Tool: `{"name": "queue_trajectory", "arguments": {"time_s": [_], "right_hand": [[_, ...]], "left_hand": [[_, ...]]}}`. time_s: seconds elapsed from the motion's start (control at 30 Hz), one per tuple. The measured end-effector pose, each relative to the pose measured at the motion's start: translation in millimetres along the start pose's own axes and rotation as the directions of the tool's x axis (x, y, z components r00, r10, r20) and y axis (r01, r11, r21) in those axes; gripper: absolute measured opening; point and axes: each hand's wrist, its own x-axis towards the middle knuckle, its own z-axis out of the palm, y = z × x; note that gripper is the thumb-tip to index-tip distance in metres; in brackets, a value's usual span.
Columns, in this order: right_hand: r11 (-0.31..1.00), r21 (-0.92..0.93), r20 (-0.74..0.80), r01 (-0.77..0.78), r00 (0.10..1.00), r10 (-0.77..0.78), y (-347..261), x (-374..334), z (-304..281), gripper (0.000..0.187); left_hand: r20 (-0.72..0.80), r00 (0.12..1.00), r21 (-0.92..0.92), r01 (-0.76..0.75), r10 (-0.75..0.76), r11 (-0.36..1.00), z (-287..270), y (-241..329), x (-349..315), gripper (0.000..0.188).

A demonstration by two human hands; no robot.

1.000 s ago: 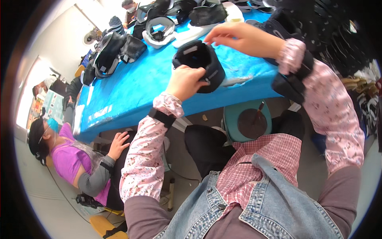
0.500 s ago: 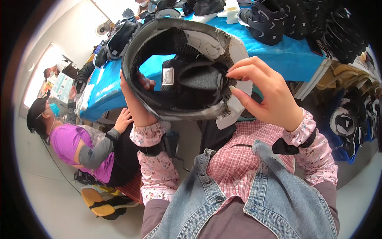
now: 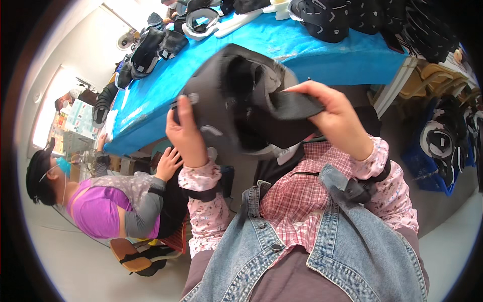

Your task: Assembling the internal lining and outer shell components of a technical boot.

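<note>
A black shoe upper point(image 3: 211, 95) with small grey marks hangs in front of my chest, blurred by motion. My left hand point(image 3: 187, 136) grips its left side, thumb up on the outer face and the other fingers out of sight behind it. With my right hand point(image 3: 344, 121) I pinch a dark flap point(image 3: 299, 104) at the upper's right side, thumb below and fingers above. The dark inside of the upper faces partly toward me, and a pale lining edge shows at its top right.
Ahead stands a table with a blue cover point(image 3: 282, 43). Black uppers point(image 3: 322, 20) stand along its far right, and more dark pieces point(image 3: 151, 48) lie at its left. A blue crate point(image 3: 437, 173) of uppers is on the floor at right. A masked co-worker point(image 3: 100, 206) sits at left.
The upper has turned so that its outer side shows, and the label inside is now hidden. My right hand has moved from the pale frayed edge to the dark flap.
</note>
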Motion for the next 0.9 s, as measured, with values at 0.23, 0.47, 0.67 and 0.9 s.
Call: {"name": "queue_trajectory", "arguments": {"time_s": [0.23, 0.47, 0.67, 0.9], "right_hand": [[0.899, 0.241, -0.030, -0.366, 0.923, 0.384, 21, -27, -37, 0.024], [0.912, -0.410, 0.104, 0.025, 0.994, 0.020, 2, -19, -60, 0.030], [0.945, -0.319, 0.074, -0.070, 0.992, 0.098, -10, 29, -14, 0.035], [0.682, -0.656, 0.068, 0.323, 0.925, -0.373, 4, 32, -3, 0.016]], "left_hand": [[0.350, 0.913, -0.551, 0.383, -0.211, 0.742, -23, -23, 18, 0.028], [0.239, 0.917, -0.420, 0.394, -0.319, 0.818, 0, 5, 1, 0.027], [0.227, 0.950, -0.266, 0.270, -0.212, 0.925, 14, 17, -7, 0.034], [0.290, 0.924, -0.153, 0.302, -0.249, 0.941, 29, 22, -6, 0.023]]}}
